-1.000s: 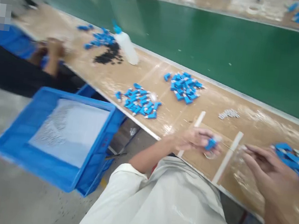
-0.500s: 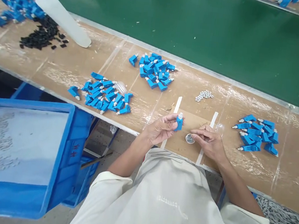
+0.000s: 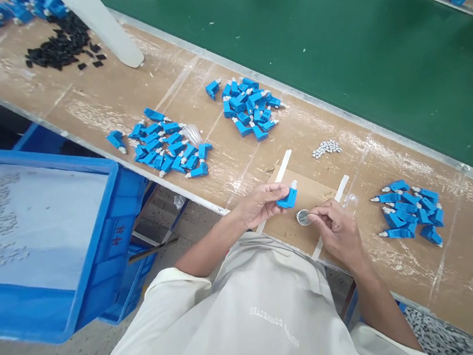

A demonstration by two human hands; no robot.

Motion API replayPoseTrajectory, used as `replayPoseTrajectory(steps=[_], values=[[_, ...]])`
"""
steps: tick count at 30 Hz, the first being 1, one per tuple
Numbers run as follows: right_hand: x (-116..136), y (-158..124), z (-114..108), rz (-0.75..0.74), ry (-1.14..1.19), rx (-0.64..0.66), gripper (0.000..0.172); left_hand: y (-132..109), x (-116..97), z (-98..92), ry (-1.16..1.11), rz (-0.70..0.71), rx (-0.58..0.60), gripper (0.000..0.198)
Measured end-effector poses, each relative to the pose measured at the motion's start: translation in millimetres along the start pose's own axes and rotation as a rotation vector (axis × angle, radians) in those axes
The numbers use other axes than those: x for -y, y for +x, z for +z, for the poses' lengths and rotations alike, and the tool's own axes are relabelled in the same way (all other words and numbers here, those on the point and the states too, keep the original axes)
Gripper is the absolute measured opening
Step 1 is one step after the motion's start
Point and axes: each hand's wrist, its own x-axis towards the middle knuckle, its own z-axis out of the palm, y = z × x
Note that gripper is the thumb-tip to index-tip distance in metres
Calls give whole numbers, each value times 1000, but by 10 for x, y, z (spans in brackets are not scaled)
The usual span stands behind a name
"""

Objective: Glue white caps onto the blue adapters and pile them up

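Note:
My left hand [image 3: 262, 202] pinches a small blue connector [image 3: 288, 197] with a white tip, held just above the wooden bench [image 3: 99, 110]. My right hand [image 3: 337, 230] rests close beside it, fingers pinched together at a small round metal dish [image 3: 302, 217] on the bench; what the fingertips hold is too small to make out. Both hands work between two white strips [image 3: 280, 174] on a brown card. Heaps of blue connectors lie to the left [image 3: 165, 144], behind [image 3: 247, 104] and to the right [image 3: 410, 208].
A pile of tiny white parts [image 3: 327, 149] lies behind the hands. A white squeeze bottle [image 3: 93, 13] and black pieces [image 3: 61, 49] lie far left. A green conveyor belt [image 3: 320, 39] runs behind. A blue crate [image 3: 33, 240] of small parts stands left below the bench.
The view has swung from the left back over the bench and steadied. My left hand has tilted the blue connector toward the right hand, which has closed in on the small dish.

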Motion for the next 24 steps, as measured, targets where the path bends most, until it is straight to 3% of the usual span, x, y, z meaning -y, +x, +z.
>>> replayPoseTrajectory(steps=[3,6,9,14,18,24], values=[[-30,11,-65,150,139,-114,28,-1,46,30,19,-55,37,49],[-23,8,-123,199,332,-218,33,-2,90,73,36,-93,75,51],[68,-7,-150,105,402,-296,24,0,131,118,40,-114,116,50],[261,-15,-127,-196,203,-403,2,-8,162,176,55,-169,163,54],[280,-4,-96,-363,77,-410,8,-19,153,189,66,-186,185,55],[236,-2,-77,-391,-3,-386,12,-8,162,171,66,-206,187,56]])
